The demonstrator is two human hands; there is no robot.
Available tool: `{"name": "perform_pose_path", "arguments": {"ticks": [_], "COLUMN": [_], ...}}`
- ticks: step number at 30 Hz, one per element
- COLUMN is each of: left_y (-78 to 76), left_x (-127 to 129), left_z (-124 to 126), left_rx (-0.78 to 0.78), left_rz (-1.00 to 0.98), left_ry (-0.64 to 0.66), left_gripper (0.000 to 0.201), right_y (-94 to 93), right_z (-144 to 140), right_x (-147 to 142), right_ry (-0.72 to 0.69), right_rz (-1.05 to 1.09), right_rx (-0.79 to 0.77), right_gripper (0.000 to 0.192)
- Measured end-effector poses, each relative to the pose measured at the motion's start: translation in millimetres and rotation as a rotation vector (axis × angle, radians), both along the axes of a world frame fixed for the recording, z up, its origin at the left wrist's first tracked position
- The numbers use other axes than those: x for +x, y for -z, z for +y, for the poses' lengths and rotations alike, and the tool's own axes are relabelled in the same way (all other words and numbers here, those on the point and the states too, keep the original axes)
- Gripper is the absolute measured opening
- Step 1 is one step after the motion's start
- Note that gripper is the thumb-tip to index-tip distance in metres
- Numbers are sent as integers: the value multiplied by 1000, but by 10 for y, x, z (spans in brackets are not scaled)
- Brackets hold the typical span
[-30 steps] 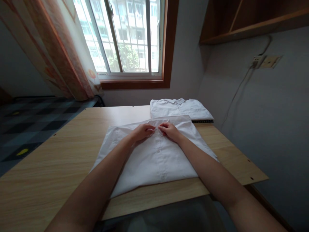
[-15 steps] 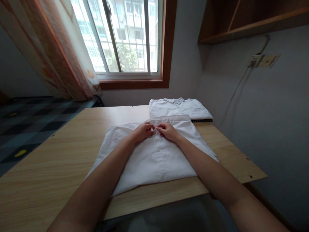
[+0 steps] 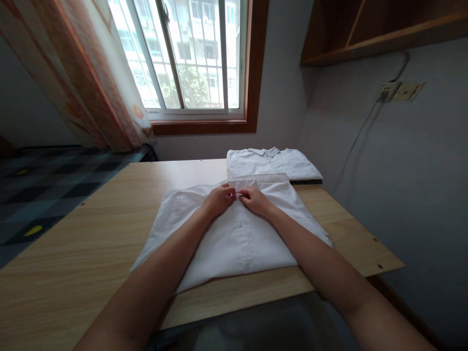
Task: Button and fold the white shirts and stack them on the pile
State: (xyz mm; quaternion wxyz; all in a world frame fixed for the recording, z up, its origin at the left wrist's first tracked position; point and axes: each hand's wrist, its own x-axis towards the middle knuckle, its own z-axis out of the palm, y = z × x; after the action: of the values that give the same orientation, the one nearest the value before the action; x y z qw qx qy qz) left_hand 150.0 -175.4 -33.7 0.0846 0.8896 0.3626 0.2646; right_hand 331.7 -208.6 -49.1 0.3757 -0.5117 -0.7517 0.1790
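A white button-up shirt (image 3: 237,239) lies spread on the wooden table (image 3: 91,234), collar away from me, its lower part hanging over the near edge. My left hand (image 3: 218,199) and my right hand (image 3: 254,199) meet at the button placket just below the collar. Fingers of both hands pinch the fabric there, almost touching each other. The button itself is too small to make out.
A second white shirt (image 3: 272,163), folded, lies at the table's far right on something dark-edged. Behind are a window (image 3: 190,58) with a curtain (image 3: 91,78) on the left, a wall socket with cable (image 3: 393,90) on the right, and a wooden shelf (image 3: 365,34) above.
Both hands stay at the placket near the collar, with only small finger movements. The shirt's left edge has shifted slightly.
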Motion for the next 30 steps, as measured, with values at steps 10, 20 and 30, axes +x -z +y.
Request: {"name": "perform_pose_path", "arguments": {"ticks": [10, 20, 30], "left_y": [-99, -353, -138], "left_x": [-92, -53, -109], "left_z": [27, -269, -957], "left_rx": [82, 107, -338], "left_rz": [17, 69, -59], "left_ry": [-198, 42, 104], "left_gripper": [27, 19, 28], "right_y": [-12, -38, -91], "right_z": [-26, -20, -9], "right_x": [-3, 128, 149], "right_ry": [126, 63, 345], "right_rz": [-163, 592, 311], "right_rx": [21, 29, 285], "right_gripper": [18, 31, 26]}}
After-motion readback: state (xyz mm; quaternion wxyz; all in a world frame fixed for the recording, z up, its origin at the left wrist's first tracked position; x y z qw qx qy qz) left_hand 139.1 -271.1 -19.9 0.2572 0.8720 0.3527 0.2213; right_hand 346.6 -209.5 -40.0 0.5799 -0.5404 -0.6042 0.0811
